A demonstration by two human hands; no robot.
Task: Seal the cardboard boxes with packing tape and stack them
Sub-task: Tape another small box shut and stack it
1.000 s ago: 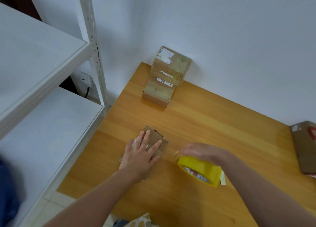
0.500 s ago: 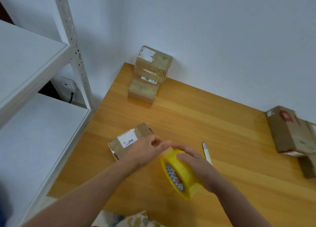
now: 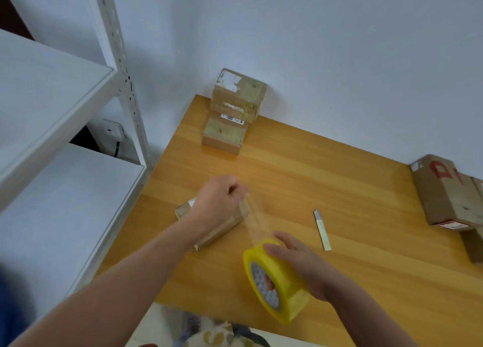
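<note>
The left hand (image 3: 218,203) pinches the tape's free end above a box (image 3: 227,225) on the tabletop (image 3: 339,184). The right hand (image 3: 298,263) grips the roll (image 3: 277,284), with the strip (image 3: 257,216) stretched between them. This box looks unsealed. A taped stack (image 3: 236,106) stands by the wall, and more boxes (image 3: 444,192) wait at right.

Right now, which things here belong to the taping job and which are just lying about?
Job: yellow tape roll in right hand; tape end pinched by left hand; small box under it; sealed stack; cutter; probably the boxes at right.
Lying about: white shelving; wall socket.
</note>
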